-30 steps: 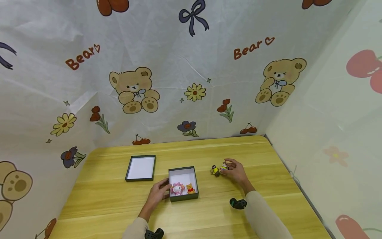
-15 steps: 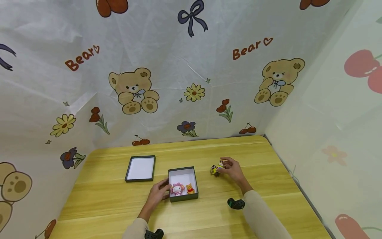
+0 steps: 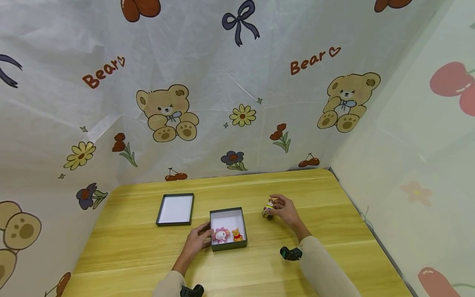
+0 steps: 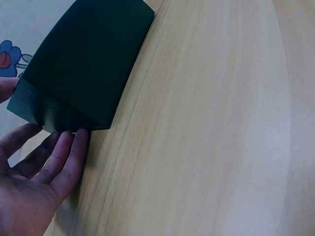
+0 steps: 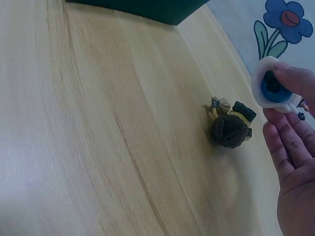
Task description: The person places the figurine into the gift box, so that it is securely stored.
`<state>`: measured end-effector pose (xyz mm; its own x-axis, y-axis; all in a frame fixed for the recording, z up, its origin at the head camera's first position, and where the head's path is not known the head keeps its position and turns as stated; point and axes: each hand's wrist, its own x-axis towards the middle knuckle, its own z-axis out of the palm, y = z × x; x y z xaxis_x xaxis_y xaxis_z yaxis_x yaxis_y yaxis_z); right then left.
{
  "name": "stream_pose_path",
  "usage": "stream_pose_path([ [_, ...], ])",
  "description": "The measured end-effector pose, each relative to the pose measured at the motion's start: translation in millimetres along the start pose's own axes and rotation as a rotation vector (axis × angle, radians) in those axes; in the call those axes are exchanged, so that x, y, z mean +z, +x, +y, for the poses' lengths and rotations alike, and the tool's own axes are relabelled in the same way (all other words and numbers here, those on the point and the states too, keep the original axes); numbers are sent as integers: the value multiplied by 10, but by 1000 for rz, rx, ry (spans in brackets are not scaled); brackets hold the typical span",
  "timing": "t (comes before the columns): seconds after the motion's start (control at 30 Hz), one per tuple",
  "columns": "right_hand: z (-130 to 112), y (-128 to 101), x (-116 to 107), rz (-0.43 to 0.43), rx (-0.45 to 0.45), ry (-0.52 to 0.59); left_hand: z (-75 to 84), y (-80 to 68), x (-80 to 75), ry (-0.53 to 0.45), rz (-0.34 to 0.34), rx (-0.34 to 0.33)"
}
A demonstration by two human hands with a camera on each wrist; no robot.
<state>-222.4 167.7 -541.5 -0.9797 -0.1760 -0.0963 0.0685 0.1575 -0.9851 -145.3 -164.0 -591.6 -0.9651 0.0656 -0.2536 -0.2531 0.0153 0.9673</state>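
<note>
My left hand (image 3: 195,239) holds the left side of a dark green open box (image 3: 229,246). In the left wrist view its fingers (image 4: 69,162) touch the box wall, and the thumb lies on the other side. Inside the box sit a pink-and-white figurine (image 3: 221,234) and a small yellow bear figurine (image 3: 237,235) in a red top. To the right of the box, my right hand (image 3: 286,210) pinches a small white-eared figurine (image 5: 266,88) between thumb and fingers, above the table. Beneath it stands a dark-haired figurine (image 5: 232,129), mostly hidden in the head view.
A shallow dark-rimmed box lid (image 3: 175,209), white inside, lies left of the box on the wooden table (image 3: 126,247). A bear-printed sheet (image 3: 208,156) rises behind the table, and a wall (image 3: 408,165) stands at the right. Black devices sit on both wrists.
My right hand has moved left with the pinched figurine, which now comes in front of the dark-haired figurine in the head view. The left hand and box stay in place.
</note>
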Motion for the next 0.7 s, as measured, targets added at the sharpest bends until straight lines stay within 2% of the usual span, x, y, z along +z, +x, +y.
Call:
stream_pose_path([
  [0.17,13,24,46,-8,-16,8,20,-13,8,-6,-5,-6],
  [0.4,223,155,108,-9,-19,7,15,-2,-4,5,-4,-11],
  [0.53,223,153,163,-19,-62,-19,7,6,1,1,7,-19],
  [0.7,216,152,231,-27,-72,-14,-1,11,-2,4,5,-19],
])
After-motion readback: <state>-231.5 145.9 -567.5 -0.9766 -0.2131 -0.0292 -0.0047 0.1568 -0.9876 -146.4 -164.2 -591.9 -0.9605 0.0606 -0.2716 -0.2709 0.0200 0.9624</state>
